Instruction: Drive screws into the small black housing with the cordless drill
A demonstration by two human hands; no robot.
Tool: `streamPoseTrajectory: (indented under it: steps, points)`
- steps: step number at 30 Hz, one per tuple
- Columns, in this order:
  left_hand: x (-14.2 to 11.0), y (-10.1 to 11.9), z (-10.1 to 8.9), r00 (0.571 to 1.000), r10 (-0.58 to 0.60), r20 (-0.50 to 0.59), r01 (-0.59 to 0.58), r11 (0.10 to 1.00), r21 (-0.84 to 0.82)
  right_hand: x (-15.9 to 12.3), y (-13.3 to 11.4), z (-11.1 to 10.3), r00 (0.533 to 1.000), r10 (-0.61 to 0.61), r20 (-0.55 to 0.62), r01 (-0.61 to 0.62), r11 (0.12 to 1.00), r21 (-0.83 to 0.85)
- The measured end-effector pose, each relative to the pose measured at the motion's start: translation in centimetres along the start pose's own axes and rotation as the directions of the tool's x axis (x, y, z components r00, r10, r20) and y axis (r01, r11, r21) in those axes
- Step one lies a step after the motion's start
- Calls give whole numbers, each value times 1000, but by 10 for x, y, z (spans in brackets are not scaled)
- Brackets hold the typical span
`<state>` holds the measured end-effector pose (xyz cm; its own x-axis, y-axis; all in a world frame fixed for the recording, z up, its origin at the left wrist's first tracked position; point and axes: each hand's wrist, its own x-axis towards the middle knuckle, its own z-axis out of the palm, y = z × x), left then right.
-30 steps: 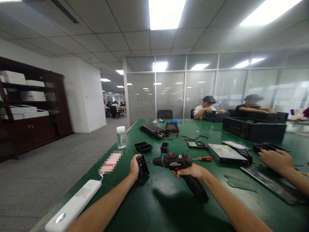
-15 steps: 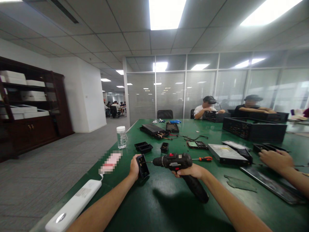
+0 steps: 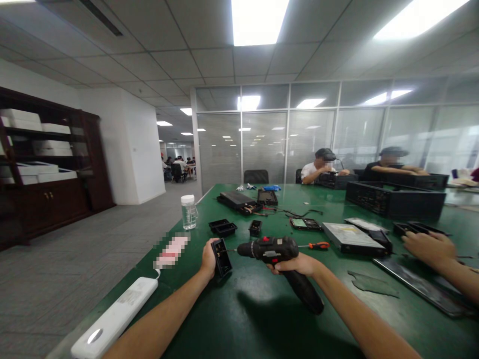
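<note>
Black plastic box (image 3: pixel 224 263) is up off flat, tilted, near-centre of the green table (image 3: pixel 243 329), hollow side facing right toward the power drill (image 3: pixel 279 248). Left hand (image 3: pixel 208 259): grip closed to box width, on its left side; some fingers hidden behind. Right hand (image 3: pixel 297 264): grip wrapped round the drill handle; can't tell if trigger is pressed. Drill is level, bit (image 3: pixel 231 250) pointing left at the box mouth. Can't tell if the tip touches anything inside.

Progress: reads as mid-step. Brass-coloured bits (image 3: pixel 220 248) show inside the held box, so I'd call this one unfinished. Three similar ones sit on the far side: two black boxes (image 3: pixel 225 230) together, one single box (image 3: pixel 255 228) just right of them. Done or waiting, can't tell; single also shows small brass-coloured spots. Orange-handled screwdriver (image 3: pixel 319 246) lies right of drill, unused. Co-worker's hand (image 3: pixel 428 249) is far right, well apart, not on these parts.
</note>
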<state>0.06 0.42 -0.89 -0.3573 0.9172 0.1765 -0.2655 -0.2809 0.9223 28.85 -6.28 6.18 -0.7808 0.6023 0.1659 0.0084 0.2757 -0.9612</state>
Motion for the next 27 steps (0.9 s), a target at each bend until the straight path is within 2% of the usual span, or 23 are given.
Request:
streamPoseTrajectory:
  steps: [27]
  points:
    - [1, -2, -1, 1000, 1, -10, -1, 1000, 15, 0, 6, -3, 1000, 15, -23, -16, 1000, -8]
